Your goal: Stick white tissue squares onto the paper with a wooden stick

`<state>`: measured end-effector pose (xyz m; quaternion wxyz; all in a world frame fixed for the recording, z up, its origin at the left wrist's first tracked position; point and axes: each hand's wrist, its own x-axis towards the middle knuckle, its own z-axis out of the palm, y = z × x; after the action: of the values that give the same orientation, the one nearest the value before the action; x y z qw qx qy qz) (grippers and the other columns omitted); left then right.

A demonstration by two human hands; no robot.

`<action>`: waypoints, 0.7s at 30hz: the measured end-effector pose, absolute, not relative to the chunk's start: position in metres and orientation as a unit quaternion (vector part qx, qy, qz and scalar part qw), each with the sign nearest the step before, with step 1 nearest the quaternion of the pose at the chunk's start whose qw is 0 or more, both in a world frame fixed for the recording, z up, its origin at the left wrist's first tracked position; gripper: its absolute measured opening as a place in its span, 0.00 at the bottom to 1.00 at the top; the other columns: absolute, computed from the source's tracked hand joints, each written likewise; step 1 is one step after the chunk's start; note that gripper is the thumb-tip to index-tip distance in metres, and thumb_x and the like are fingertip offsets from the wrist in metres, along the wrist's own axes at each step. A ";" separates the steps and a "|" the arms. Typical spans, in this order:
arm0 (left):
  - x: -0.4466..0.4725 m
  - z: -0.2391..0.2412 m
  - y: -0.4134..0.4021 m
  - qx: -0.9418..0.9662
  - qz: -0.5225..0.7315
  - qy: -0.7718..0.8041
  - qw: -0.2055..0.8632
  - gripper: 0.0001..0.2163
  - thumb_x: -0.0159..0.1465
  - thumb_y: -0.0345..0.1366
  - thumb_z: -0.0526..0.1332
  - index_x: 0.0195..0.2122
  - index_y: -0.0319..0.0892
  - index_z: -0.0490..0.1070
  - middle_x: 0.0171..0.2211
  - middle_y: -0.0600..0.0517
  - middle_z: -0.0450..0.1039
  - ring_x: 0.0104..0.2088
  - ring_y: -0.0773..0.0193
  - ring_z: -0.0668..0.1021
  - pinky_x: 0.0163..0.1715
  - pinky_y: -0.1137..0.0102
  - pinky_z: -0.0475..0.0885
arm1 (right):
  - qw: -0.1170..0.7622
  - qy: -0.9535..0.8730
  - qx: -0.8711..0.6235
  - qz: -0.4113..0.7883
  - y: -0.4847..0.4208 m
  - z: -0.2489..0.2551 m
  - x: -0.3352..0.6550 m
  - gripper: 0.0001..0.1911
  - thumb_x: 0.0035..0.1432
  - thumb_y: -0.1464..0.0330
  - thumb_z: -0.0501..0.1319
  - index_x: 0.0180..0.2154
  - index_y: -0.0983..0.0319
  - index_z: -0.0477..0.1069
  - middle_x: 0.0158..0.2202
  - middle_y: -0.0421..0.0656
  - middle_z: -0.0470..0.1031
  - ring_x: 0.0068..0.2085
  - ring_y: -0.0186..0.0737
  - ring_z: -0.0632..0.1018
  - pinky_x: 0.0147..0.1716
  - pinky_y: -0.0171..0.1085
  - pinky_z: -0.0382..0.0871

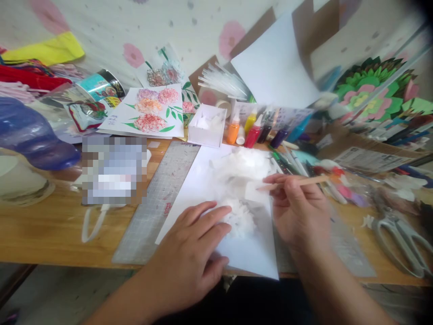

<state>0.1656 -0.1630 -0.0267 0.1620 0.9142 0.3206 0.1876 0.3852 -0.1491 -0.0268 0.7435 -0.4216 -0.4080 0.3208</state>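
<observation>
My right hand point(299, 212) grips a thin light wooden stick point(313, 180), slanting down to the left. A white paper-like square point(253, 192) is at the stick's left end; whether it is fixed to the tip I cannot tell. My left hand point(199, 234) rests over a white sheet point(260, 253), its fingers apart. Its fingertips touch or lie beside a ruffled cluster of small white pieces point(241, 220) on the sheet. Farther back on the sheet lies a loose pile of thin white squares point(245, 162). The middle of the picture is blurred.
Under the sheet lies a grey cutting mat point(144, 225). Paint bottles point(253, 133) and a small white box point(207, 126) stand behind. Scissors point(401, 239) lie at right, a phone-like blurred object point(115, 171) at left. Flower pictures point(145, 110) lean at the back.
</observation>
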 end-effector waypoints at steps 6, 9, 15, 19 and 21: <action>0.167 -0.030 -0.163 0.906 0.217 0.334 0.144 0.19 0.60 0.32 0.59 0.54 0.45 0.64 0.53 0.50 0.68 0.56 0.55 0.63 0.58 0.57 0.61 | 0.731 -0.405 -0.418 0.356 -0.149 -0.027 0.383 0.05 0.57 0.69 0.62 0.29 0.59 0.75 0.31 0.42 0.78 0.30 0.34 0.77 0.29 0.35 0.74; 0.171 -0.030 -0.163 0.910 0.195 0.345 0.124 0.23 0.60 0.32 0.58 0.58 0.46 0.61 0.52 0.48 0.66 0.54 0.53 0.64 0.55 0.54 0.63 | 0.708 -0.434 -0.433 0.351 -0.152 -0.029 0.381 0.06 0.58 0.68 0.62 0.30 0.59 0.76 0.33 0.42 0.78 0.30 0.35 0.77 0.29 0.36 0.74; 0.174 -0.028 -0.163 0.909 0.176 0.357 0.121 0.22 0.61 0.34 0.59 0.57 0.46 0.62 0.51 0.48 0.65 0.53 0.53 0.64 0.54 0.54 0.62 | 0.684 -0.462 -0.431 0.364 -0.156 -0.031 0.381 0.05 0.59 0.68 0.61 0.32 0.58 0.76 0.35 0.41 0.78 0.32 0.35 0.78 0.30 0.37 0.75; 0.174 -0.028 -0.162 0.905 0.191 0.358 0.128 0.18 0.60 0.34 0.59 0.52 0.44 0.66 0.50 0.49 0.67 0.52 0.54 0.65 0.53 0.56 0.63 | 0.687 -0.459 -0.431 0.363 -0.156 -0.031 0.382 0.06 0.59 0.68 0.61 0.31 0.58 0.76 0.34 0.42 0.78 0.32 0.35 0.78 0.30 0.36 0.74; 0.174 -0.027 -0.163 0.902 0.201 0.358 0.132 0.16 0.60 0.34 0.59 0.51 0.44 0.66 0.49 0.49 0.68 0.51 0.54 0.66 0.53 0.57 0.63 | 0.677 -0.461 -0.436 0.372 -0.156 -0.031 0.382 0.06 0.59 0.67 0.62 0.31 0.58 0.76 0.34 0.42 0.78 0.33 0.36 0.78 0.30 0.37 0.74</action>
<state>0.1736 -0.1625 -0.0273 0.1318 0.9023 0.3579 0.2012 0.3818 -0.1563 -0.0313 0.6773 -0.4360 -0.4614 0.3718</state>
